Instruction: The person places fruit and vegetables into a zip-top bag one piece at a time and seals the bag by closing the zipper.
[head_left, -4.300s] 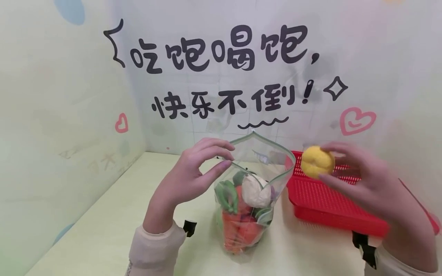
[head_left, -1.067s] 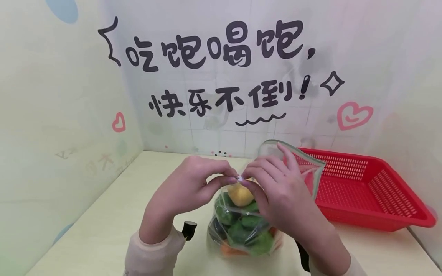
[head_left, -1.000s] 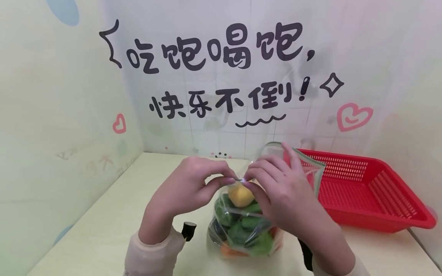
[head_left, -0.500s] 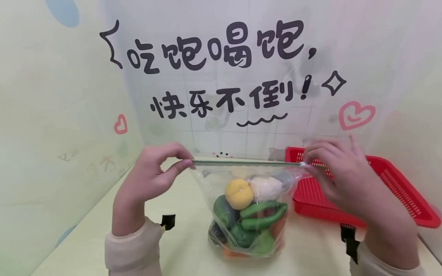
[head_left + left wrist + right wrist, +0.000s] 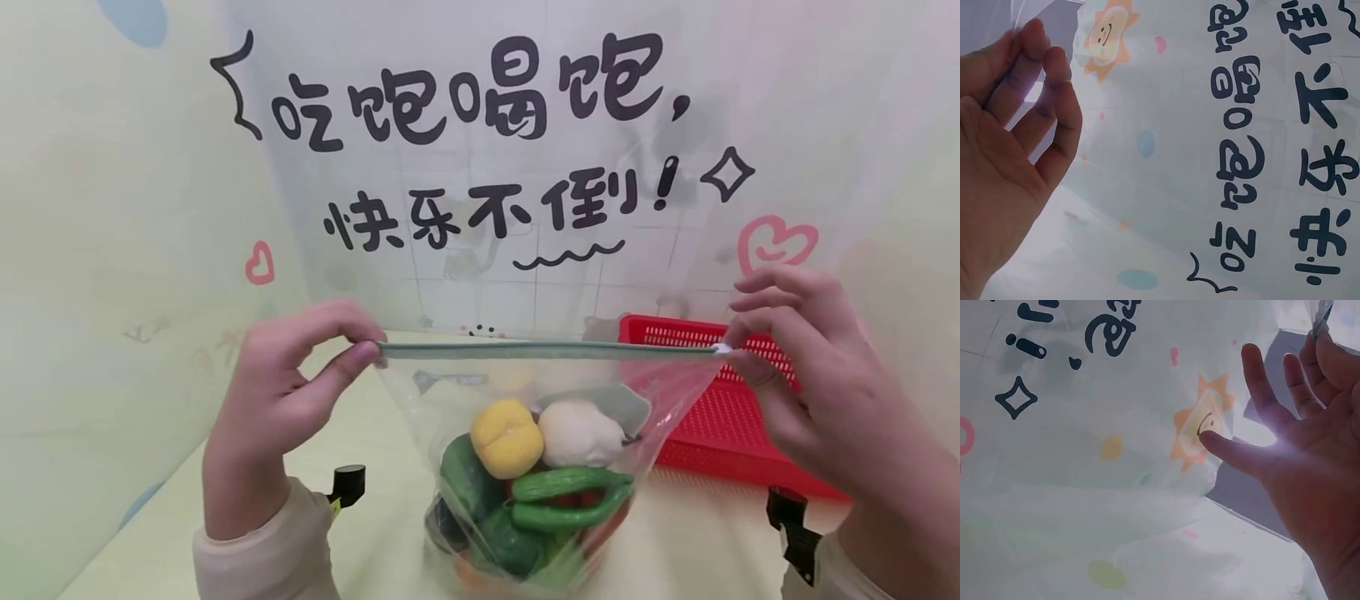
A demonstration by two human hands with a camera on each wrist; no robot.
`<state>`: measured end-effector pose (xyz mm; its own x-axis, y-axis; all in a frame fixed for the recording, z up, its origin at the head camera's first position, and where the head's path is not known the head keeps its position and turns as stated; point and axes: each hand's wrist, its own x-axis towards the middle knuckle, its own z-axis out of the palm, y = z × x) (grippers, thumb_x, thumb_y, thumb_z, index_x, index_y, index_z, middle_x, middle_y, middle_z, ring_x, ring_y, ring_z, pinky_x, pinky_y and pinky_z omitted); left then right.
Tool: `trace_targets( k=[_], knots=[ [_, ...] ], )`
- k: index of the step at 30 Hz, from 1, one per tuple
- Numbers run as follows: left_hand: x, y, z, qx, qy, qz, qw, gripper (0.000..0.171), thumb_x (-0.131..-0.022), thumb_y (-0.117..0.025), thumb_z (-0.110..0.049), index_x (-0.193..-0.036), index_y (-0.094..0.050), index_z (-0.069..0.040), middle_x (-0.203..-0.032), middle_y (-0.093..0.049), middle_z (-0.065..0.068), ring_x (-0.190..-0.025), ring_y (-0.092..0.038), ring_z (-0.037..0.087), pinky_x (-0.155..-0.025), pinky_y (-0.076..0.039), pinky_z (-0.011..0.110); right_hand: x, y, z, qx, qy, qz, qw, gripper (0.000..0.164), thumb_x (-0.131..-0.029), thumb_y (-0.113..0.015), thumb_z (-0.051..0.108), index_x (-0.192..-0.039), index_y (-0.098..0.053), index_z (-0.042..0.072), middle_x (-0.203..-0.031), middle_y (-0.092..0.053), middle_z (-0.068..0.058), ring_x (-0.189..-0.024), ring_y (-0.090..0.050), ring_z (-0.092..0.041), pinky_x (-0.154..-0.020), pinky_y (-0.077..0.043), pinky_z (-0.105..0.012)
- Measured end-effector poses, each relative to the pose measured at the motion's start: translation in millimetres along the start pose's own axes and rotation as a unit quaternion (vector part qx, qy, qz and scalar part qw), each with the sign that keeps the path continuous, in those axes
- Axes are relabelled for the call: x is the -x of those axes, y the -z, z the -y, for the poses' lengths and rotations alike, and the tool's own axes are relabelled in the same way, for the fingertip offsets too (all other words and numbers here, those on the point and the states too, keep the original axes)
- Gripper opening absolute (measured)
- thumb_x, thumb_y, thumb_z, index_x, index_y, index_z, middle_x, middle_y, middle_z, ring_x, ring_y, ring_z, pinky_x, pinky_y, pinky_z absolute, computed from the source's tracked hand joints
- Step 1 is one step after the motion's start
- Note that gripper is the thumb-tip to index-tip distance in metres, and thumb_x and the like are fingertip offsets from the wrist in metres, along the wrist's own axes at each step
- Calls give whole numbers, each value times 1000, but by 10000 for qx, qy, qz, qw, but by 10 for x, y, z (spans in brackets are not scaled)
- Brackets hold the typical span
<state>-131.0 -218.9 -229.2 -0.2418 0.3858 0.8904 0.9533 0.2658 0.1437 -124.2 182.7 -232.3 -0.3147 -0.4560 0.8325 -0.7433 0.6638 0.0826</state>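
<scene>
A clear zip bag with a green closing strip spans between the two hands, its strip pulled straight and level. My left hand pinches the strip's left end between thumb and fingers. At the other end, my right hand pinches a small white slider with thumb and forefinger, other fingers spread. Inside the bag lie a yellow round fruit, a white bulb-shaped piece, green chillies and several other vegetables, partly hidden. In the wrist views, both hands show from the palm side; the bag barely shows.
A red perforated basket stands behind the bag on the right, partly covered by the right hand and the bag. Pale printed walls rise behind and at both sides of the pale table.
The yellow fruit, earlier in my right hand, is now in the bag. From beside the left hand, my right hand has moved rightward with the slider. The bag's mouth, open before, now lies flat.
</scene>
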Motion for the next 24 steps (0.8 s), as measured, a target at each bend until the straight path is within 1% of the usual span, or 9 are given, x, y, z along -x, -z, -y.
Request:
trace_targets(
  k=[3,4,7,9,14,17,19,21,24],
  knots=[
    [9,72,-35,-169,93,-77,9998,11,-81,-60,12,-81,-64,2,-74,-58,3,-70,-52,7,-67,-43,17,-39,12,43,-121,65,86,9999,58,-98,-41,52,-91,-63,-1,-118,-51,-24,-121,-41,-31,-93,-30,-6],
    [18,91,-21,-269,194,-24,9994,12,-81,-61,13,-81,-64,1,-73,-57,2,-70,-51,6,-65,-43,17,-50,0,44,-183,49,152,9997,49,-97,-50,47,-92,-63,0,-120,-51,-23,-121,-41,-31,-93,-31,-6],
    [64,110,103,-699,808,258,9939,18,-82,-61,12,-81,-63,-5,-71,-56,-3,-68,-51,4,-61,-42,17,-67,-92,-12,-178,-166,457,9987,29,-83,-74,27,-96,-63,4,-125,-50,-17,-123,-40,-26,-87,-35,-5],
    [101,65,247,-989,1293,363,9860,15,-86,-63,7,-83,-65,-8,-70,-56,-5,-68,-52,3,-61,-43,17,-59,-205,-77,-152,-452,624,9969,31,-72,-79,9,-97,-62,7,-129,-48,-13,-121,-41,-23,-81,-45,-13],
    [157,-157,606,-1431,2459,561,9570,7,-93,-62,-13,-93,-68,-11,-64,-58,-4,-57,-52,9,-53,-44,26,5,-555,-246,97,-1310,877,9874,37,-72,-80,5,-101,-57,9,-135,-43,-11,-113,-46,-26,-68,-58,-47],
    [167,-266,720,-1005,3226,1158,9340,23,-97,-57,-19,-118,-60,-12,-72,-66,0,-60,-59,12,-57,-49,31,38,-710,-300,223,-1831,1206,9754,41,-75,-79,12,-107,-55,7,-134,-43,-15,-113,-45,-33,-77,-54,-57],
    [170,-313,753,-632,3694,1718,9111,39,-98,-55,-22,-136,-46,-15,-88,-70,1,-71,-64,13,-66,-53,36,48,-754,-304,241,-2088,1509,9660,47,-76,-80,17,-113,-53,7,-133,-43,-16,-114,-44,-36,-80,-52,-60],
    [166,-347,764,-463,3919,2214,8918,52,-99,-54,-25,-146,-33,-20,-105,-69,2,-86,-66,14,-78,-53,39,39,-757,-279,159,-2216,1780,9586,52,-77,-79,21,-117,-51,7,-131,-44,-15,-116,-43,-36,-82,-51,-61],
    [155,-392,745,-469,3921,2609,8809,52,-99,-53,-29,-147,-33,-23,-116,-65,0,-98,-64,14,-87,-52,41,-8,-735,-194,-21,-2096,2094,9551,54,-79,-78,24,-124,-51,9,-129,-45,-12,-116,-43,-32,-82,-53,-55]
  ],
)
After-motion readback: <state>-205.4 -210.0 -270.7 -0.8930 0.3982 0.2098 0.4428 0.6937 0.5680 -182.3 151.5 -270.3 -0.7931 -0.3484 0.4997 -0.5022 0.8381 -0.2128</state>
